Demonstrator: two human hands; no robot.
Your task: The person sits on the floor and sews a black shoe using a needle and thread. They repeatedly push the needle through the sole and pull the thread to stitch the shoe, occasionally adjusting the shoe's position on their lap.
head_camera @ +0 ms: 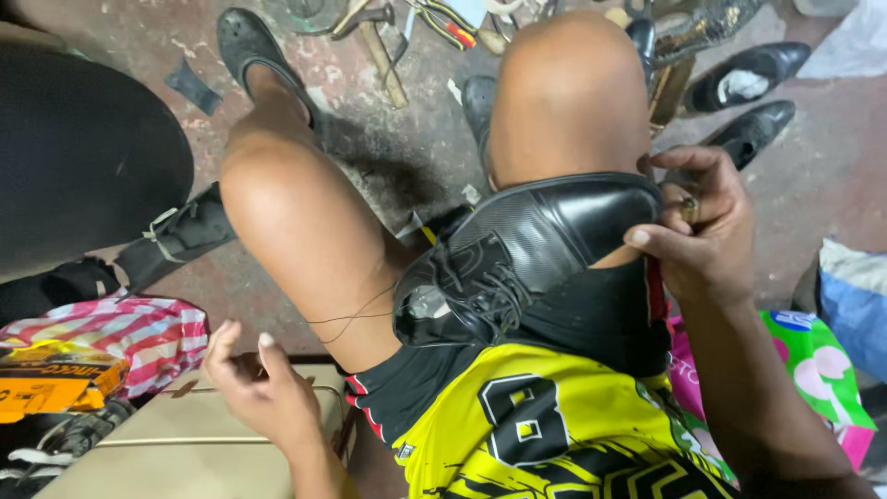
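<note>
A black lace-up leather shoe (pixel 517 249) lies on my right thigh, toe toward the right. My right hand (pixel 702 226) grips its toe end and also pinches a small brownish tool at the fingers. A thin dark thread (pixel 356 314) runs from the shoe across my left thigh toward my left hand (pixel 259 383). That hand hovers low at the left over a beige case (pixel 185 444), fingers loosely curled; whether it pinches the thread is unclear.
I sit with bare knees over a stained concrete floor (pixel 407 148). Black shoes (pixel 748 79) lie at the upper right, hammers and hand tools (pixel 388 46) at the top. A striped bag (pixel 129 333) is at left, a green and pink bag (pixel 813 370) at right.
</note>
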